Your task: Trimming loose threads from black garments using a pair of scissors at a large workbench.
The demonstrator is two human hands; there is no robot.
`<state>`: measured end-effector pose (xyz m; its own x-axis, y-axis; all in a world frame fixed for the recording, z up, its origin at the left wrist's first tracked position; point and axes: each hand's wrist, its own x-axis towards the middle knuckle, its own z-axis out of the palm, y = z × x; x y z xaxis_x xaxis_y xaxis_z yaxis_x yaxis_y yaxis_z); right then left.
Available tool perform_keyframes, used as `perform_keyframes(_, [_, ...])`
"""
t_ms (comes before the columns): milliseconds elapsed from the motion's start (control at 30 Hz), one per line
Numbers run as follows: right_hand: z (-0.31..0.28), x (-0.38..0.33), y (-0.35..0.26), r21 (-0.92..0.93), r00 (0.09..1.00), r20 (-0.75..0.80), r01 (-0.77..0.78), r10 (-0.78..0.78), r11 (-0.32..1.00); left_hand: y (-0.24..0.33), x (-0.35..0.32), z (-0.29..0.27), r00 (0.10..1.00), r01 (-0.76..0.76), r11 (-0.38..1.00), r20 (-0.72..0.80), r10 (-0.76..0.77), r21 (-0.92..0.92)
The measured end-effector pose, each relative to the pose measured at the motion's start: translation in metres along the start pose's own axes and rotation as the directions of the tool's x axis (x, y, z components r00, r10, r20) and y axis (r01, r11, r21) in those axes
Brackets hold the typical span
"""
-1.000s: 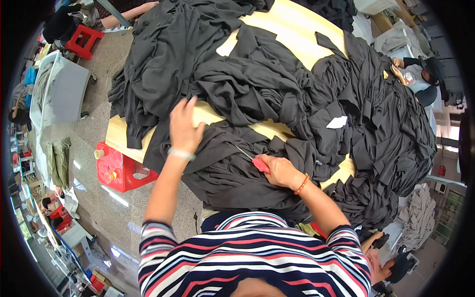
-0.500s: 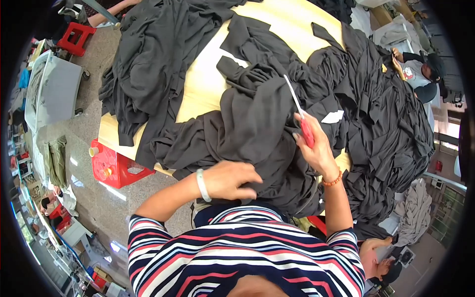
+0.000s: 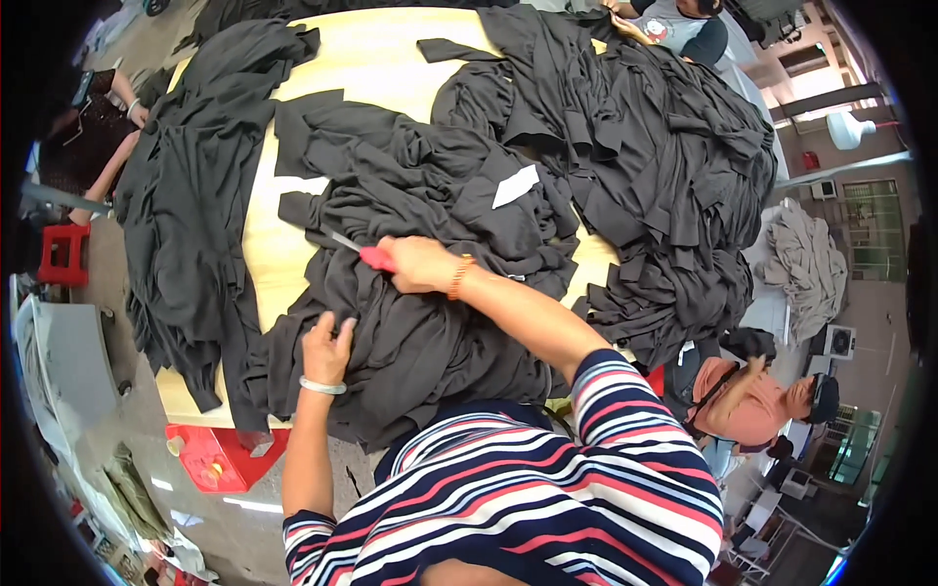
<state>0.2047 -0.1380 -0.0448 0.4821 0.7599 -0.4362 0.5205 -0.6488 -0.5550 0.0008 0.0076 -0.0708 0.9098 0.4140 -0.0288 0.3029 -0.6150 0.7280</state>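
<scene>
A heap of dark grey knit garments [image 3: 410,342] lies in front of me on a pale wooden table [image 3: 278,225]. My right hand [image 3: 425,264] is closed round the red handle of a slim, pale-bladed tool [image 3: 375,258]. Its blade points toward the upper left, over the garments; whether it is a pair of scissors I cannot tell. Lower and to the left, my left hand [image 3: 326,354] has thumb and fingers apart, holding nothing, at the cloth. A white paper slip [image 3: 515,186] rests on the garments beyond my right hand.
More dark garments pile up on the left [image 3: 195,215] and right [image 3: 674,166] of the table. Below its left corner is a red plastic jerrycan [image 3: 220,459]. A co-worker [image 3: 674,24] stands at the far right, another person [image 3: 747,400] at the right. A red stool [image 3: 64,254] is at left.
My right hand has swung left across the heap with the red-handled tool, whose blade now points left. My left hand has moved left and opened out. The view has turned to the right.
</scene>
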Motion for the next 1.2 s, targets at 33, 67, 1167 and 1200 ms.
perform_keyframes(33, [-0.011,-0.018,0.012,0.106,0.987,-0.132,0.11,-0.096,0.988,0.001,0.0,-0.008,0.997,-0.011,0.999,-0.072,0.008,-0.043])
perform_keyframes(67, [-0.038,-0.044,0.005,0.185,0.984,-0.177,0.061,-0.028,0.981,0.017,0.0,-0.022,0.98,-0.046,0.991,-0.198,0.02,-0.126])
perform_keyframes(1167, [-0.063,-0.155,0.002,0.084,0.912,-0.381,0.199,-0.153,0.976,0.135,-0.021,-0.097,0.969,-0.111,0.877,-0.247,-0.009,-0.468])
perform_keyframes(1200, [-0.066,-0.159,0.008,0.049,0.898,-0.406,0.206,-0.169,0.977,0.155,-0.029,-0.105,0.991,-0.13,0.911,-0.016,0.135,-0.392])
